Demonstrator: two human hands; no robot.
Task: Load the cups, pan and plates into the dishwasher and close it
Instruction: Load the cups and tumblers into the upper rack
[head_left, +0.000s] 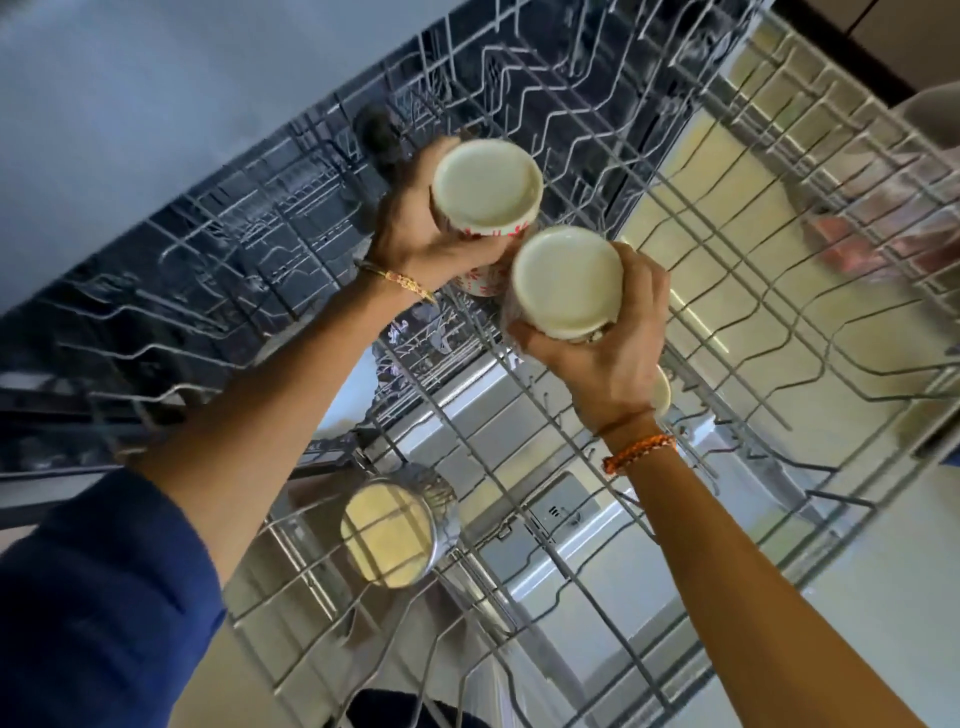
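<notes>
We look down on both arms reaching forward over the pulled-out grey wire upper rack (691, 291) of the open dishwasher. Our left hand (415, 234) stretches furthest in, wrist bent a little, its fingers curled round the side of an upside-down cream ceramic cup with red flower marks (485, 189), whose flat base faces us. Our right hand (615, 343) comes in from the lower right, palm turned toward the left, fingers and thumb wrapped round a second upside-down cream cup (566, 280), also base up. The two cups sit just beside each other above the rack's middle; whether either already rests on the wires we cannot tell. A gold bangle (400, 280) circles the left wrist and an orange braided band (639, 453) the right; a blue sleeve (98, 597) covers the left upper arm. Below the rack, a round steel pan (389, 538) lies in the lower level, seen through the wires.
</notes>
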